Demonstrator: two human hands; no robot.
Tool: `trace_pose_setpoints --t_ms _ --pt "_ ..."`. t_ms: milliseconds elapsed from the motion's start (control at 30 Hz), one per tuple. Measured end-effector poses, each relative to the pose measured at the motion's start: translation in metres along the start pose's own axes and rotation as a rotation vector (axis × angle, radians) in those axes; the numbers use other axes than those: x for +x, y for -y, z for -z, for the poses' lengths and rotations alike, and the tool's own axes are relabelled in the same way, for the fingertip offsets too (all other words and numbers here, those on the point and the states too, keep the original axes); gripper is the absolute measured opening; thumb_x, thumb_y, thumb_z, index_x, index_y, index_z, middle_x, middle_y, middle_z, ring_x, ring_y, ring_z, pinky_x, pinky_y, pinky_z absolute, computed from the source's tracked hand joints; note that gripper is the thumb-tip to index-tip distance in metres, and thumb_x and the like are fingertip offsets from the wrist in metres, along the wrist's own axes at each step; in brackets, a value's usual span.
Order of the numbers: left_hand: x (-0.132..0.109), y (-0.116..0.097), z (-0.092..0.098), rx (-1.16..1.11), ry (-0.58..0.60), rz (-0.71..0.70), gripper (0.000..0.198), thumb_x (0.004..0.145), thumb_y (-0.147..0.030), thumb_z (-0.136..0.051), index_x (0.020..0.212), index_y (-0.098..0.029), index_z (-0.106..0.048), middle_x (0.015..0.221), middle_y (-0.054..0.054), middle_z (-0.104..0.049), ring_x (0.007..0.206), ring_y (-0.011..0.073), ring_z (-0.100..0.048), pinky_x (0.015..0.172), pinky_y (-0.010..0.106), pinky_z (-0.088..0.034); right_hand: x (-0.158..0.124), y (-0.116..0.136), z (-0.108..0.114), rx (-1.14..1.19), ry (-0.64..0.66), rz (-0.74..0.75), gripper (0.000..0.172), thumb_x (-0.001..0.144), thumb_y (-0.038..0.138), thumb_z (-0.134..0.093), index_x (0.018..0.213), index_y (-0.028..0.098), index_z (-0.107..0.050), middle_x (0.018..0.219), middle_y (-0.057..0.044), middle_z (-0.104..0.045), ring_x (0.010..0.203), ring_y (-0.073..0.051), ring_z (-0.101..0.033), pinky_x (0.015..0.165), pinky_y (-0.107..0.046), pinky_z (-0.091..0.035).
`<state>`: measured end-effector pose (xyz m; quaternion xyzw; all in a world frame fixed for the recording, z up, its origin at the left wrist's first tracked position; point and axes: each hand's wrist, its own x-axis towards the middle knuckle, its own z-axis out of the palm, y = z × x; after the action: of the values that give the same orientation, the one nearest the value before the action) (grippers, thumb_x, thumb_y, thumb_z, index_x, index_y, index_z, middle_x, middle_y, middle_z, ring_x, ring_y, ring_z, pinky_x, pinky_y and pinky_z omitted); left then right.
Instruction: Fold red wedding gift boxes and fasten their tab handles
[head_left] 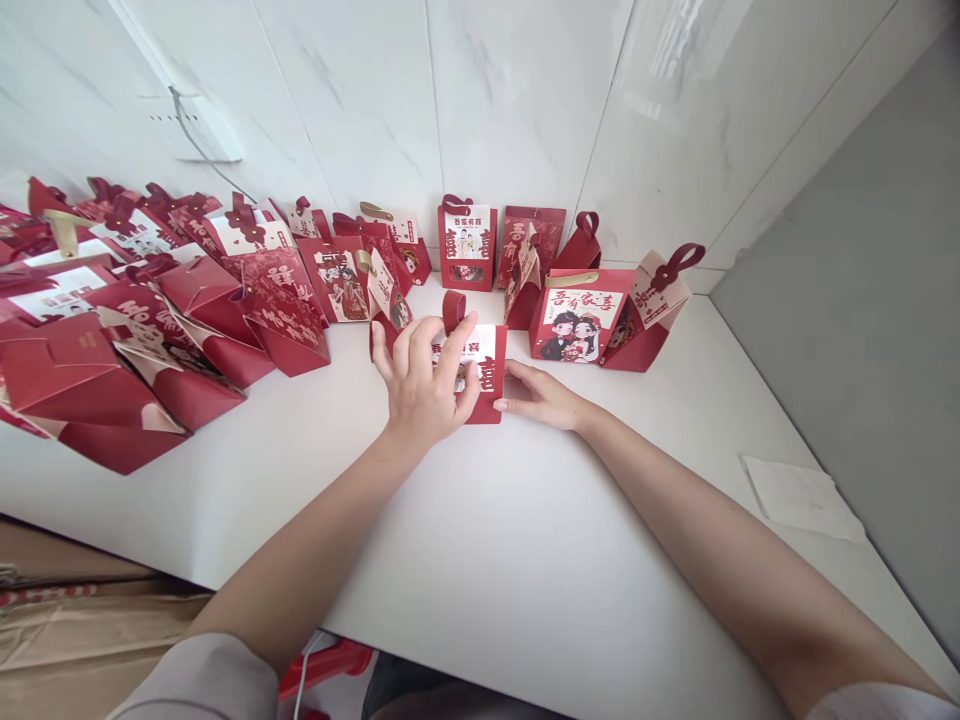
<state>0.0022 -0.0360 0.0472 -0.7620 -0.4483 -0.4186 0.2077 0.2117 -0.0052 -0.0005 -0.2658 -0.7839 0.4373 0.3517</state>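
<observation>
A red and white gift box (489, 350) with red double-happiness print stands upright on the white table. A dark red ribbon loop (453, 308) rises from its top. My left hand (424, 385) is in front of the box and covers its left part. Its fingers are spread and curve up toward the ribbon; whether the fingertips touch the box I cannot tell. At the box's right edge is my right hand (544, 395), with the thumb at the front and the fingers along the side.
Many red gift boxes (277, 310) crowd the table's left side. More, including one with a cartoon couple (577, 320), stand behind and to the right. A white tissue (802, 497) lies near the right edge. A tiled wall (525, 100) with a socket (199, 128) closes off the back.
</observation>
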Motion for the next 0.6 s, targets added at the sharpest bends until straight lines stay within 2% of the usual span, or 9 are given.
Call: trace_pose_setpoints --t_ms 267,333,433,533,600 --pt "-0.004 0.001 -0.003 0.032 0.005 -0.027 0.054 0.089 -0.036 -0.054 0.142 -0.024 -0.050 0.145 0.017 -0.045 0.135 0.0332 -0.043 0.115 0.050 -0.024 0.000 -0.002 0.000 -0.002 -0.004 -0.009 0.057 0.087 0.049 -0.068 0.137 0.024 -0.053 0.140 -0.008 -0.059 0.126 -0.027 -0.057 0.113 -0.046 -0.041" --pt "-0.005 0.006 -0.007 -0.040 -0.035 -0.005 0.062 0.088 -0.039 -0.056 0.146 -0.022 -0.041 0.150 0.019 -0.040 0.139 0.0338 -0.039 0.115 0.050 -0.026 0.000 -0.002 0.000 0.004 -0.003 -0.005 0.059 0.087 0.050 -0.068 0.138 0.024 -0.052 0.140 -0.007 -0.059 0.128 -0.028 -0.056 0.113 -0.047 -0.041" --pt "-0.007 0.014 -0.013 -0.223 -0.133 0.041 0.080 0.088 -0.044 -0.057 0.154 -0.020 -0.018 0.155 0.021 -0.031 0.145 0.0336 -0.031 0.117 0.050 -0.027 0.000 -0.003 -0.001 0.024 0.001 -0.014 0.059 0.090 0.051 -0.064 0.141 0.025 -0.049 0.143 -0.007 -0.057 0.130 -0.028 -0.055 0.115 -0.048 -0.040" --pt "-0.009 0.020 -0.022 -0.430 -0.163 0.179 0.085 0.089 -0.049 -0.058 0.155 -0.022 -0.012 0.159 0.020 -0.024 0.149 0.0320 -0.026 0.118 0.047 -0.029 0.000 -0.005 -0.001 0.039 -0.013 -0.059 0.058 0.095 0.053 -0.056 0.145 0.026 -0.045 0.146 -0.006 -0.054 0.132 -0.026 -0.053 0.115 -0.046 -0.040" --pt "-0.011 0.023 -0.028 -0.614 -0.086 0.365 0.078 0.092 -0.052 -0.054 0.154 -0.024 -0.018 0.157 0.018 -0.030 0.145 0.0296 -0.035 0.115 0.044 -0.035 0.000 -0.008 -0.001 0.020 -0.039 -0.078 0.062 0.095 0.055 -0.054 0.149 0.027 -0.040 0.148 -0.006 -0.051 0.134 -0.026 -0.051 0.115 -0.046 -0.040"
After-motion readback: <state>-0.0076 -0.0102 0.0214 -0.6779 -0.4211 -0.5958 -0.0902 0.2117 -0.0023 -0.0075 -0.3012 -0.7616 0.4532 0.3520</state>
